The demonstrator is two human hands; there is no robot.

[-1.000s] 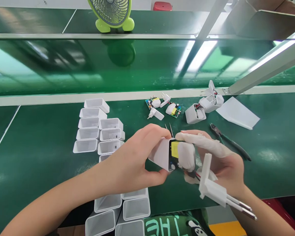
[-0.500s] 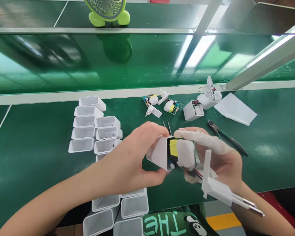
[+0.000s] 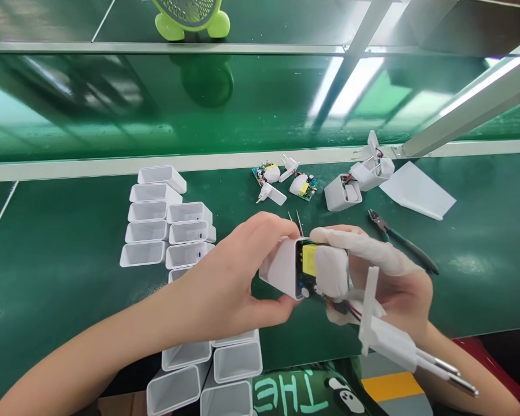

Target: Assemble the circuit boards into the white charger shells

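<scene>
My left hand (image 3: 251, 277) is closed around a white plastic charger housing (image 3: 279, 267), its open end facing right. A circuit board (image 3: 309, 261) with a yellow transformer and a white-wrapped lump sits partly inside that opening. My right hand (image 3: 385, 277), with white covers on some fingers, grips the board's outer end. Thin wires run from the board to a white two-pin plug (image 3: 394, 341), which hangs below my right hand with its pins pointing down and right. The right fingertips behind the board are partly hidden.
Rows of open white housings (image 3: 146, 232) stand at the left, more at the front edge. Behind my hands lie loose circuit boards (image 3: 303, 186), tweezers (image 3: 299, 222) and filled housings (image 3: 343, 193). Cutting pliers (image 3: 403, 241) and white paper (image 3: 418, 189) lie right. A green fan (image 3: 192, 17) stands above.
The hands, housing and board keep nearly the same pose. My right hand and the plug have shifted slightly to the right, and the view has moved a little.
</scene>
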